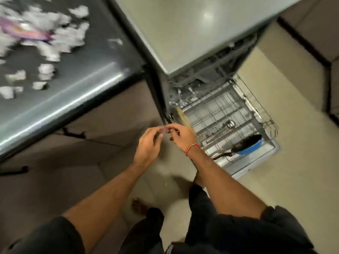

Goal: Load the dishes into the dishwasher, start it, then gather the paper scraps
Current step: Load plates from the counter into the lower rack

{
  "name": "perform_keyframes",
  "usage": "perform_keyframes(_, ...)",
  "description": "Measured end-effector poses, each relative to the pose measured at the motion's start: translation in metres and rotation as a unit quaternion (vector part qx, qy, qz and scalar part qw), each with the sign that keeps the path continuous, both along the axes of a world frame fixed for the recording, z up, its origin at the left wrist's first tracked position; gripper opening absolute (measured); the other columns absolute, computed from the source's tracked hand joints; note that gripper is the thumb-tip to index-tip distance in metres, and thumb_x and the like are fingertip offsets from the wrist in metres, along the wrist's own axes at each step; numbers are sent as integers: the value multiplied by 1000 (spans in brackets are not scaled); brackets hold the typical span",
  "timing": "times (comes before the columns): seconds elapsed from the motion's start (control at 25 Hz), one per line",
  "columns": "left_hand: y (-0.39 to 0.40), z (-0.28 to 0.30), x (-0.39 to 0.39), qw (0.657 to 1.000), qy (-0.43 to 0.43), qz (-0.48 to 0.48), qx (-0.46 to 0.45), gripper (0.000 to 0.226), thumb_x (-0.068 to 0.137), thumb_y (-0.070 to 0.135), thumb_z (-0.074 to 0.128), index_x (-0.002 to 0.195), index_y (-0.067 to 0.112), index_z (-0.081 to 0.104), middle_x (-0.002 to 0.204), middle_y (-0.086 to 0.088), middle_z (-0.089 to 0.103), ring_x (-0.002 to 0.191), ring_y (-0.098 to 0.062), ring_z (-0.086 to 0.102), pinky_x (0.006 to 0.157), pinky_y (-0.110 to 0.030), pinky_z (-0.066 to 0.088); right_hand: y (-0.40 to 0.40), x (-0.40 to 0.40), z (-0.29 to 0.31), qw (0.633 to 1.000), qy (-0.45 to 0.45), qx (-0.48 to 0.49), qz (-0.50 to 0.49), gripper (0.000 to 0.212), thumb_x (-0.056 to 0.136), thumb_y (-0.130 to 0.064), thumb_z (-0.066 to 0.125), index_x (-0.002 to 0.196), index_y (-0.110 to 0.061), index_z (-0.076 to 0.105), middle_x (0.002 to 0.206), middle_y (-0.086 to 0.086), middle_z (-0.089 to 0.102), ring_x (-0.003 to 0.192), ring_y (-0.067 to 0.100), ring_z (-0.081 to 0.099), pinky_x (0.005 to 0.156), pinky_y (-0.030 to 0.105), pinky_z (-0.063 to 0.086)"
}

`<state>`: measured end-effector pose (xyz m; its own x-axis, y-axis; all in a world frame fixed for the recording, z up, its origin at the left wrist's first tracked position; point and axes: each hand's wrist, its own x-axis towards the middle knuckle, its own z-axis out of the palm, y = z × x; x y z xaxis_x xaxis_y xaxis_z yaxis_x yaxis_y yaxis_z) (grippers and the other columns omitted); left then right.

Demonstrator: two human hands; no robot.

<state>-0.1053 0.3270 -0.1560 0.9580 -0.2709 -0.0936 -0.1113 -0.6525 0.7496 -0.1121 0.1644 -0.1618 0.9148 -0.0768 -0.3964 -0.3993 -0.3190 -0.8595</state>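
Paper scraps [60,39], white, torn and blurred, lie scattered over the glossy black countertop [88,85] at the left, too smeared to count beyond well over a dozen, with one purple-and-pink wrapper [23,31] among them; none looks gathered, so that last part of the task appears untouched. Moving right, the person's left hand [149,143] and right hand [180,136] meet fingertip to fingertip in front of the dishwasher's edge, apparently pinching some small thing between them, though the blur hides what it is and I cannot tell the grip of either hand for certain; a red thread bracelet [191,147] circles the right wrist. Further right, the grey wire lower rack [256,107] of the open dishwasher [192,33] is pulled out over the beige floor. In it I count one black frying pan with a blue outer wall [246,144], one steel ladle [229,124], a few pieces of cutlery lying beside it, and what seems to be one pale plate standing at the rack's left edge. Loading looks partly or mostly done; closing the door, starting the machine and collecting the scraps are left.
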Motion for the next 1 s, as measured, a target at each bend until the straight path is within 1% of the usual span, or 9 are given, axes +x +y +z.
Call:
perform_keyframes(0.12,99,58,-6,996,-35,79,-26,27,101,14,59,127,12,67,122,-1,65,111,-17,65,99,-42,52,93,6,62,997,-38,-14,70,29,96,-3,50,114,-11,70,101,7,75,87,22,71,82,33,54)
perform_keyframes(0.2,161,86,-11,988,-63,132,-41,27,102,17,58,127,12,66,122,-1,65,112,-15,64,102,-40,51,152,11,92,992,-57,-17,109,29,95,-4,51,113,-14,70,100,5,76,81,21,71,77,29,54)
perform_keyframes(0.32,250,118,-28,968,-102,222,-66,27,102,16,58,128,11,66,121,-2,66,108,-14,64,101,-37,51,242,16,130,980,-96,-13,176,29,94,-4,51,112,-16,71,97,3,76,69,6,66,64,13,50)
perform_keyframes(0.44,327,141,-52,936,-118,314,-104,27,102,17,58,129,13,64,123,0,66,105,-14,66,97,-34,53,327,19,164,969,-117,15,216,28,94,-4,52,110,-17,71,93,0,77,64,-1,66,57,10,48)
perform_keyframes(0.6,410,160,-83,898,-146,400,-112,26,101,21,59,127,20,64,119,4,67,92,-8,67,87,-25,55,426,18,199,951,-127,39,278,27,95,-7,52,110,-21,68,92,-4,76,63,11,67,55,12,48)
perform_keyframes(0.68,445,169,-97,875,-155,448,-100,26,101,24,60,127,23,64,120,7,66,94,-3,65,86,-21,54,467,17,212,937,-131,47,319,26,96,-7,51,110,-22,68,93,-4,75,63,11,65,54,11,47)
perform_keyframes(0.8,490,183,-112,832,-166,519,-101,27,101,22,61,127,21,64,123,7,65,102,-8,64,91,-29,54,521,17,227,917,-129,68,370,25,98,-4,50,112,-16,66,98,3,73,65,7,63,54,10,46)
perform_keyframes(0.92,528,189,-117,795,-180,573,-90,29,99,17,61,128,19,62,124,4,63,102,-16,65,89,-34,55,565,25,231,899,-125,82,411,24,98,-5,52,113,-18,66,98,0,73,67,8,65,55,18,51)
perform_keyframes(1.0,553,191,-115,772,-161,610,-74,34,98,15,62,133,15,60,126,-2,58,97,-2,63,89,-29,53,595,34,228,891,-107,88,432,24,98,-4,51,114,-17,65,98,0,73,66,11,66,55,23,54)
